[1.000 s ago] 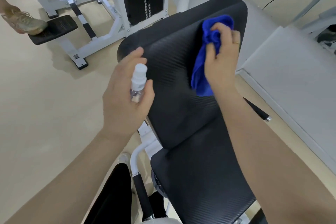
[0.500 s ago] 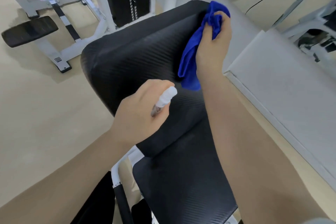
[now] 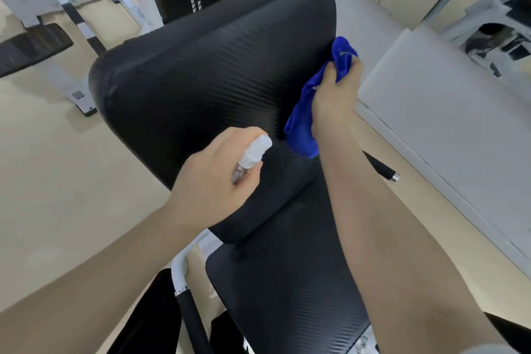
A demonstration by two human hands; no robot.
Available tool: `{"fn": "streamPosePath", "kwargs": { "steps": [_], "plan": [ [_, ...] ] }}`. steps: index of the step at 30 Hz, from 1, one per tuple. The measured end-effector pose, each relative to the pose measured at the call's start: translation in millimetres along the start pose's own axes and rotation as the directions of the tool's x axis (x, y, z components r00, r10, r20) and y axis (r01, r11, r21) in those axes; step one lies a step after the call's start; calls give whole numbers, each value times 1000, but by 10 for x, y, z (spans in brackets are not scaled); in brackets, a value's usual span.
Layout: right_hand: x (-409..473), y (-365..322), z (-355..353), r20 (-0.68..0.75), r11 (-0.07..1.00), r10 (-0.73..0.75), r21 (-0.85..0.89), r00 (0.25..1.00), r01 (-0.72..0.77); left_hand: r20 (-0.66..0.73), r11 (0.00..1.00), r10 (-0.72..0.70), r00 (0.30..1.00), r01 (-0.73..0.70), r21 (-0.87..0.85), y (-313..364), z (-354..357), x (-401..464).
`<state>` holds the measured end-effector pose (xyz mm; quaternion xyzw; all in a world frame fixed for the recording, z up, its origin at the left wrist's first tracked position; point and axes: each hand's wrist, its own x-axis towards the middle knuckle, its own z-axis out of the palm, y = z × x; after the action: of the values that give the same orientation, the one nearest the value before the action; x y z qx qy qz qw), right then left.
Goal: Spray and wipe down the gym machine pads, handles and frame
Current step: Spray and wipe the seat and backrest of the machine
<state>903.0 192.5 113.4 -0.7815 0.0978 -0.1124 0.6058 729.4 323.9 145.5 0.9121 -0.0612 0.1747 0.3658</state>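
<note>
Left hand (image 3: 212, 181) gripping small spray bottle (image 3: 251, 156) over black back pad (image 3: 201, 72), right hand (image 3: 333, 95) clutching blue cloth (image 3: 301, 121) against pad's right edge

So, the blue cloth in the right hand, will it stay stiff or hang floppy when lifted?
Probably floppy: the blue cloth bunches in the right hand and droops below it. It looks light, since a loose grip holds it. It likely drags rather than slides on the textured back pad.

We see a bright blue cloth (image 3: 301, 121) bunched under our fingers, a clear spray bottle (image 3: 249, 158) with a white cap, and a black back pad (image 3: 201, 72) with a fine ribbed carbon-weave pattern beyond them, over a beige floor (image 3: 57, 167).
</note>
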Motion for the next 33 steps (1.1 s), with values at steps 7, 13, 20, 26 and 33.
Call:
{"fn": "streamPosePath", "kwargs": {
  "steps": [7, 13, 20, 26, 33],
  "plan": [
    [-555, 938, -234, 113, 861, 445, -325, 888, -390, 89, 999, -39, 995, 41, -19, -100, 35, -213],
    [-743, -106, 95, 195, 977, -213, 43, 957, 209, 82, 998, 10, 997, -5, -65, -170, 11, -272],
    [-1302, 602, 4, 45, 889, 266, -399, 963, -226, 209, 996, 70, 975, -58, -63, -343, -292, -342],
    [-1355, 200, 273, -48, 971, 203, -119, 978, -208, 273, 978, 163, 948, -119, -168, -668, -467, -603],
    [-1613, 423, 339, -142, 926, 179, -311, 974, -215, 328, 939, 344, 880, -329, -101, -1147, -584, -549]
  ]
}}
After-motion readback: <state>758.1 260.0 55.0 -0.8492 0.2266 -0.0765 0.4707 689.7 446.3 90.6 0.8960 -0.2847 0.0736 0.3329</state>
